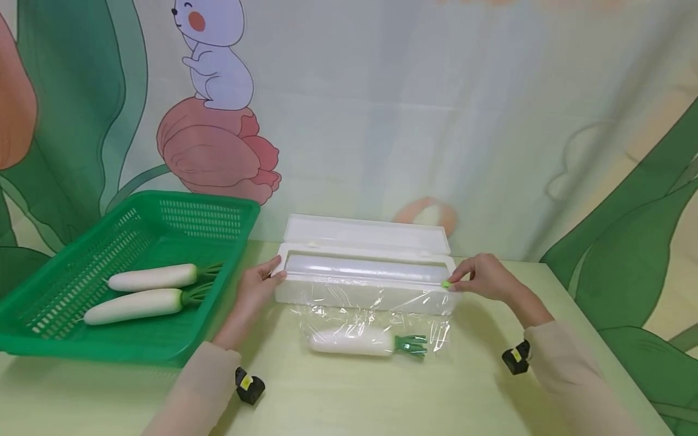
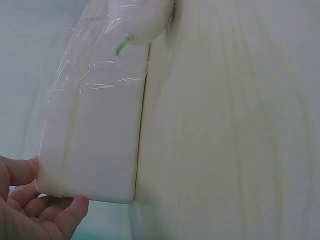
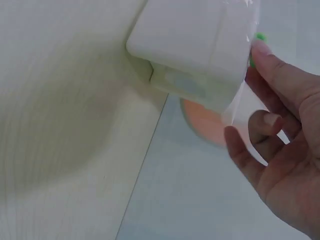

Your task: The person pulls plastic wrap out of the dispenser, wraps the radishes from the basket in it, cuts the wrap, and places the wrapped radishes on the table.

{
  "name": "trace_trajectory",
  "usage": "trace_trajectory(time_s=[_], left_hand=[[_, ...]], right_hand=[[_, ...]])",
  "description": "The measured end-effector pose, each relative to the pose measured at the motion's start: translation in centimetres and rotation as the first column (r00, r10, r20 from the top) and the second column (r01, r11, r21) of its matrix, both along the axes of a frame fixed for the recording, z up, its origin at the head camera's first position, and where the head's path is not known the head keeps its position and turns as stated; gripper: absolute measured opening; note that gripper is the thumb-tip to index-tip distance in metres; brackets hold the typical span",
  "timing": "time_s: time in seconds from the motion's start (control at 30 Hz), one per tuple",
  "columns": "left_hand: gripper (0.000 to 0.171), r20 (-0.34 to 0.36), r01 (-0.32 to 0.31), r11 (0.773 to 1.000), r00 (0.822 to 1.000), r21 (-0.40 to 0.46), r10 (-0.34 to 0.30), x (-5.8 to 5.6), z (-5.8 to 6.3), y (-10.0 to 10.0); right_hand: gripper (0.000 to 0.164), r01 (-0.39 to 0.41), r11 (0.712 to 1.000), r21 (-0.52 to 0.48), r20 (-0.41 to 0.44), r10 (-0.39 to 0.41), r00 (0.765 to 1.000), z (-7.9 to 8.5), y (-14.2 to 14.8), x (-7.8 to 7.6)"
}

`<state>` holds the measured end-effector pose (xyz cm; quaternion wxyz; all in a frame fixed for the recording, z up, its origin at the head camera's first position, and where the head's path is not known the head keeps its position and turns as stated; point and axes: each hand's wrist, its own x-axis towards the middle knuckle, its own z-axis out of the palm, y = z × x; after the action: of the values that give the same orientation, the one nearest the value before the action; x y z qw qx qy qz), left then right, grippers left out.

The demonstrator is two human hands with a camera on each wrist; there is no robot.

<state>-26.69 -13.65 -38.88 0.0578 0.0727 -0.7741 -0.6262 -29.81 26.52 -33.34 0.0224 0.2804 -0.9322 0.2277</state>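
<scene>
A white cling film dispenser [image 1: 289,294] stands on the table with its lid raised, showing the roll [image 1: 360,266] inside. My left hand [image 1: 257,286] grips the dispenser's left end, thumb and fingers around its edge in the left wrist view. At the right end, my right hand [image 1: 482,278] pinches a small green slide cutter [image 1: 446,284] between thumb and forefinger; its other fingers are loosely bent in the right wrist view. Clear cling film [image 1: 438,324] hangs from the front edge and lies over a white radish [image 1: 349,341] with trimmed green stalks.
On the left, a green slotted basket [image 1: 180,357] holds two more white radishes, one [image 1: 133,306] nearer than the other [image 1: 152,277]. A printed curtain [image 1: 349,121] hangs right behind the dispenser. The table's right edge [image 1: 597,339] runs beyond my right forearm.
</scene>
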Motion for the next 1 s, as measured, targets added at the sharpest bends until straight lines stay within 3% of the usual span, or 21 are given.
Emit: trace_trajectory(time_s=[0.17, 0.5, 0.8, 0.93, 1.0], left_hand=[[0.043, 0.004, 0.002, 1.000, 1.000, -0.017, -0.002, 0.1, 0.2, -0.4], [0.043, -0.004, 0.009, 0.999, 1.000, -0.030, -0.009, 0.0, -0.2, -0.4], [0.044, 0.016, 0.007, 0.999, 1.000, -0.054, -0.006, 0.1, 0.4, -0.4], [0.042, -0.022, -0.025, 0.994, 1.000, -0.105, 0.022, 0.2, 0.5, -0.2], [0.040, -0.086, -0.064, 0.988, 0.995, -0.140, 0.052, 0.5, 0.5, -0.1]], right_hand=[[0.010, -0.025, 0.998, -0.053, -0.013, 0.025, 1.000, -0.6, 0.8, -0.2], [0.007, -0.019, 1.000, -0.013, -0.045, 0.019, 0.999, -0.8, 2.3, -0.3], [0.016, 0.118, 0.992, -0.039, -0.042, -0.120, 0.992, -1.7, 2.6, 0.5], [0.030, 0.252, 0.964, -0.086, 0.057, -0.248, 0.967, -2.3, 3.3, 1.4], [0.038, 0.314, 0.940, -0.133, 0.145, -0.295, 0.944, -2.5, 3.8, 2.0]])
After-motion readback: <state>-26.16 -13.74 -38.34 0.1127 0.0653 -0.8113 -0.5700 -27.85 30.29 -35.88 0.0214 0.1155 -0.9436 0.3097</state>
